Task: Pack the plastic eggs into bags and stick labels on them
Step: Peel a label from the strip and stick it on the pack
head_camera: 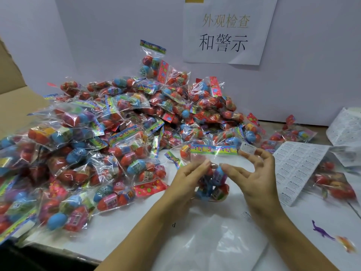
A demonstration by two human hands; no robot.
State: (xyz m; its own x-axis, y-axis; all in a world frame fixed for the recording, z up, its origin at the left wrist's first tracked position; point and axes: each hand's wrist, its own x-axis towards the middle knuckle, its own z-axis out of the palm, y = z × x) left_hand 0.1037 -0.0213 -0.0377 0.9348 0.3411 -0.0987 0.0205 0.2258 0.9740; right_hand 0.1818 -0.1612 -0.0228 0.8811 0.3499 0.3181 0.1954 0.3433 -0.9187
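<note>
The left hand (187,177) pinches the clear bag of eggs (212,180) with fingers curled onto the plastic just below the bag's rainbow header strip (214,150). The right hand (254,173) is spread, most fingers loosely extended; a small white label (248,148) sits at its raised fingertips, just beside the right end of the header strip, though how it is held I cannot tell. The bag hangs between both hands above the white counter (195,241), just right of the big heap of packed bags (109,133). A sheet of labels (300,169) lies to the right of the held bag. Far right of the heap, near the counter's edge, lies a small purple dinosaur toy (320,230).
</note>
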